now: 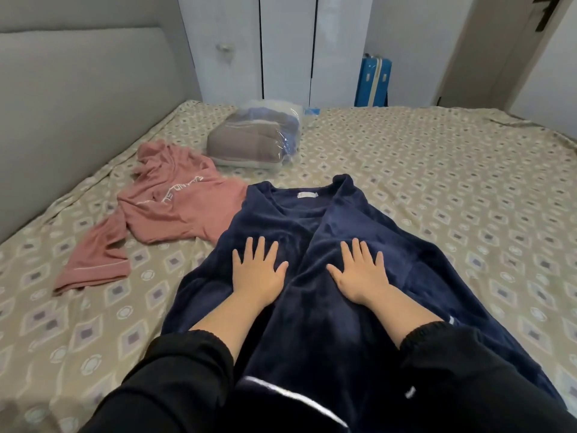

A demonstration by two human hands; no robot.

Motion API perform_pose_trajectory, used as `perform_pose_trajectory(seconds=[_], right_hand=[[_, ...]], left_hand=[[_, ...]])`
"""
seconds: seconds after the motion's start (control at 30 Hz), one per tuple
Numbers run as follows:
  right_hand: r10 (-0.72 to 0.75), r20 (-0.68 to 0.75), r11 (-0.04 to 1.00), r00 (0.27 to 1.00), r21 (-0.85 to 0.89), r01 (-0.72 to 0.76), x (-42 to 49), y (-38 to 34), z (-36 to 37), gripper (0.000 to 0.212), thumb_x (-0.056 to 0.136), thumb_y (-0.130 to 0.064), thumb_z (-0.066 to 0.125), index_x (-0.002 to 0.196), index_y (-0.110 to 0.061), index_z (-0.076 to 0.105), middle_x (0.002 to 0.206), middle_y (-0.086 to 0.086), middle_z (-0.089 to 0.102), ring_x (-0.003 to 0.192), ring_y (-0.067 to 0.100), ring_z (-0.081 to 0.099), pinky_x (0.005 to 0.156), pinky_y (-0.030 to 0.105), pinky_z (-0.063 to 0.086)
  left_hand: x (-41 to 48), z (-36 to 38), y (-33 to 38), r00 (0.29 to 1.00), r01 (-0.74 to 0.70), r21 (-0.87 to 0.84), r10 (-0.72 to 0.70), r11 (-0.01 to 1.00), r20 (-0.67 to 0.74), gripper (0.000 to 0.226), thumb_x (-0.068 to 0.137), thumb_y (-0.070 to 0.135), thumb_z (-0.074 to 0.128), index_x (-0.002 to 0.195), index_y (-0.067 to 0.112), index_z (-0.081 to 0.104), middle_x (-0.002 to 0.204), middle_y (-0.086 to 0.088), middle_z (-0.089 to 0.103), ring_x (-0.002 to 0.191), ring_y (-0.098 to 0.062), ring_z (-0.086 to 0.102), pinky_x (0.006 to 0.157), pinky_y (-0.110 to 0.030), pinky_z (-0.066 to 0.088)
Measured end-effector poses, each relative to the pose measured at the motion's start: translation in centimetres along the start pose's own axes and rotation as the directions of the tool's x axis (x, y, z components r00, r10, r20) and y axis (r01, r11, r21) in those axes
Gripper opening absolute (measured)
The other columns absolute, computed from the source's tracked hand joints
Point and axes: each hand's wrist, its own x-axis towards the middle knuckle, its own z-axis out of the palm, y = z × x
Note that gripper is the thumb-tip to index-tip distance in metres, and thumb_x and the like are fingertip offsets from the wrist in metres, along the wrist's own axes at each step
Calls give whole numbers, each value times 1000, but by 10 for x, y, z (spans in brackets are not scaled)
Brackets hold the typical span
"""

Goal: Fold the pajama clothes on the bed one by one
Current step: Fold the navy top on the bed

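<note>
Black sleeves (175, 385), left hand (258, 275) and right hand (359, 276) flat on navy pajama (327, 339), fingers (259, 250) spread apart

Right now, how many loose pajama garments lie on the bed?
2: the navy fleece garment spread at centre under the left hand and right hand, and the pink garment crumpled to its left. The clear bag behind may hold more.

navy pajama top (327, 214) hem cut off below, pink top (175, 198) lettering unreadable
</note>
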Motion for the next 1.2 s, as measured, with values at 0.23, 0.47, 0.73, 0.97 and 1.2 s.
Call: perform_pose_trajectory(seconds=[0.23, 0.47, 0.73, 0.97, 1.2], right_hand=[[119, -259, 989, 959, 119, -91, 118, 13, -5, 68, 101, -51, 19, 154, -14, -1, 161, 11, -6, 148, 25, -5, 118, 49, 1], [326, -346, 840, 880, 533, -101, 201, 29, -26, 61, 87, -13, 45, 145, -8, 28, 143, 16, 42, 130, 37, 41, 106, 50, 35], [362, -5, 559, 932, 801, -213, 221, 43, -65, 32, 79, 1, 51, 110, 2, 56, 89, 19, 62, 86, 33, 62, 68, 36, 51], [285, -169, 472, 943, 881, 15, 171, 47, -106, 28, 77, 11, 55, 99, -6, 63, 81, 14, 62, 73, 26, 59, 57, 27, 47], [252, -266, 452, 930, 883, 130, 59, 64, -139, 28, 79, 10, 55, 98, -8, 66, 85, 11, 65, 77, 22, 61, 70, 31, 51]], left_hand=[[104, 7, -17, 947, 149, -36, -153, 988, -282, 68, 101, 46, 24, 155, 14, -2, 162, -9, -2, 149, -28, -3, 118, -50, 8], [167, -1, -22, 898, 228, -306, -320, 925, -300, 69, 99, 31, 41, 153, 5, 8, 158, -10, 23, 143, -26, 25, 114, -39, 20], [202, -42, -41, 963, 190, -678, -270, 710, -13, 39, 73, 11, 62, 111, 4, 58, 115, -10, 61, 108, -28, 58, 85, -33, 47], [172, -71, -49, 948, 61, -828, -291, 558, -127, 50, 74, 2, 75, 121, 9, 59, 112, -4, 63, 106, -22, 58, 88, -28, 44], [71, -123, -55, 942, -180, -726, -96, 664, -321, 42, 70, 1, 75, 107, 16, 63, 98, 1, 67, 96, -19, 62, 78, -30, 47]])
